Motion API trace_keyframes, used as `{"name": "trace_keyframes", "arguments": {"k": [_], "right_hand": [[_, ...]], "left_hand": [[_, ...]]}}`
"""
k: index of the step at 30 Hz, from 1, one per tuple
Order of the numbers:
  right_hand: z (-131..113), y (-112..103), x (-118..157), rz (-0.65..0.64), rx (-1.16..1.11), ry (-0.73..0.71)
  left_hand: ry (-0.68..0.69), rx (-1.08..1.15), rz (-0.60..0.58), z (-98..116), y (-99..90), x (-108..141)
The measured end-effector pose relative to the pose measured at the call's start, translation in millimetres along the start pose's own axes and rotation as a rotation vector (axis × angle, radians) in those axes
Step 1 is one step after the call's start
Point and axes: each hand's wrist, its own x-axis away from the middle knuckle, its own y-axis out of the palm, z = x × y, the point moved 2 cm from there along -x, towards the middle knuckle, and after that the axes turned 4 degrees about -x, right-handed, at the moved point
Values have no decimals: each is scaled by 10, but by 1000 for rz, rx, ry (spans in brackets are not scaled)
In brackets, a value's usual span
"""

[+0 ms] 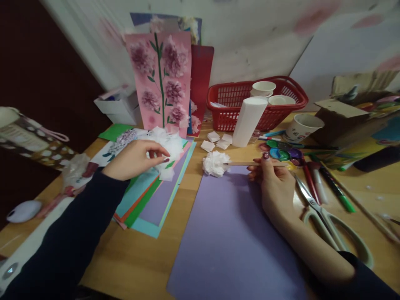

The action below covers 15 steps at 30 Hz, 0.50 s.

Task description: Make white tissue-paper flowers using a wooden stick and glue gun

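Observation:
My right hand (273, 181) pinches a thin wooden stick (240, 163) whose left end meets a white crumpled paper pompom (215, 163). The pompom lies at the top left corner of a purple sheet (231, 233). My left hand (139, 158) hovers at the pile of white tissue pieces (170, 146), thumb and fingers bent with a gap between them and nothing visible in it. Under the tissue is a stack of coloured papers (146, 206). Small white folded squares (208, 146) lie behind the pompom, beside an upright white roll (249, 123).
A pink flower picture (159, 79) leans on the wall. Behind the roll, a red basket (228, 118) holds paper cups. At the right are a paint palette (281, 152), scissors (328, 221), pens, a decorated cup (303, 127) and a cardboard box (336, 121).

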Motion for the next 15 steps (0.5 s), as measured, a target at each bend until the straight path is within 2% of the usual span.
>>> {"name": "trace_keyframes", "arguments": {"k": [3, 7, 10, 15], "right_hand": [[2, 2, 0, 6, 7, -11], [6, 0, -3, 11, 6, -28], [23, -6, -12, 7, 6, -38], [40, -11, -20, -1, 13, -40]], "left_hand": [[-3, -29, -25, -174, 128, 141], [-10, -47, -100, -240, 300, 190], [-13, -45, -128, -227, 286, 198], [-14, 3, -70, -185, 181, 237]]}}
